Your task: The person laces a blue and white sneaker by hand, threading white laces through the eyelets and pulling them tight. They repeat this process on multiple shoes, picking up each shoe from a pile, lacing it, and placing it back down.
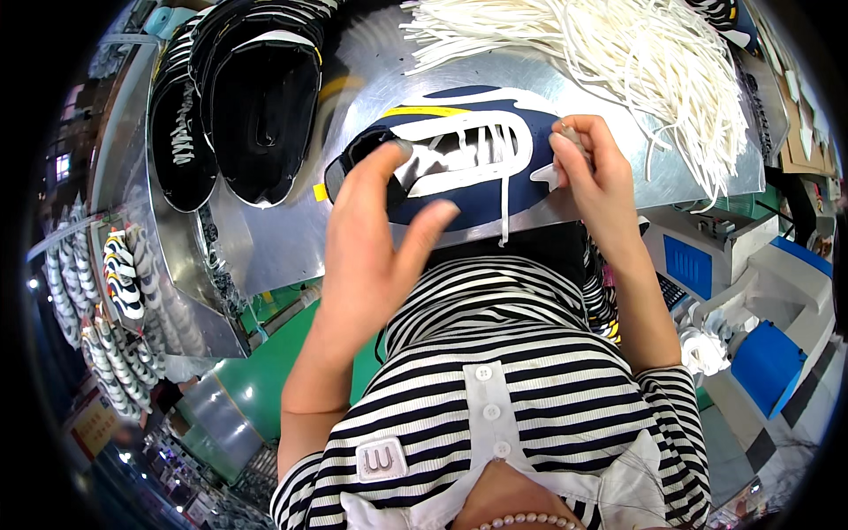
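This is a shoemaking workshop, with the look of a factory floor. A sheet-metal desk (287,247) carries a partly laced navy shoe upper (459,182), a big loose heap of white shoelaces (636,75) at its far right, and a pile of black-lined shoe uppers (265,124) at its far left. More patterned uppers (124,274) hang in bunches off to the left. To the right stands white machinery with blue panels (689,265), and green flooring (256,375) spreads below.
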`<control>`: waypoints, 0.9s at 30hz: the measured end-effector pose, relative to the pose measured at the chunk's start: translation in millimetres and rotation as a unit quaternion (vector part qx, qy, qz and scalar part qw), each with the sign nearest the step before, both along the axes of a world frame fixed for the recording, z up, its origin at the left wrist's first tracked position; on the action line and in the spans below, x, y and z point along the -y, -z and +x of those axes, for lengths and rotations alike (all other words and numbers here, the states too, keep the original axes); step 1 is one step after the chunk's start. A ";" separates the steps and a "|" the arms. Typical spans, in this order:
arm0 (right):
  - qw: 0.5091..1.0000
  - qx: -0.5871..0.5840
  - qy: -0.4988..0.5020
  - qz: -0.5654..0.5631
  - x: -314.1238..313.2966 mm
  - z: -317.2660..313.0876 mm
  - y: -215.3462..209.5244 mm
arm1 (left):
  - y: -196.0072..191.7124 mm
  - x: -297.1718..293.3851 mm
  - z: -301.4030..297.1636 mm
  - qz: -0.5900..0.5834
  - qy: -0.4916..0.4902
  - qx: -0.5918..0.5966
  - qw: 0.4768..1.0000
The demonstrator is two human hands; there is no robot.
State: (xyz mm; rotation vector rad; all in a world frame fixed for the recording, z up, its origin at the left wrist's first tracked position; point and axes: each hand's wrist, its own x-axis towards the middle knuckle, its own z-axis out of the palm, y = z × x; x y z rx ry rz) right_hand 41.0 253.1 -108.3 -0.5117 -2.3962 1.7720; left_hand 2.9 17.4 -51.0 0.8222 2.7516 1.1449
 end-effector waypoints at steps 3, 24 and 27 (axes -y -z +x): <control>0.982 0.065 -0.054 -0.169 2.8 21.0 -5.0 | 7.8 -20.6 13.5 -0.125 0.041 -0.108 0.985; 0.984 -0.127 -0.059 -0.106 12.1 4.5 1.6 | 17.5 -38.8 -18.9 -0.124 0.071 0.034 0.989; 0.976 -0.153 -0.023 -0.152 20.0 -16.2 10.3 | 15.7 -36.5 -26.1 -0.067 0.065 0.144 0.985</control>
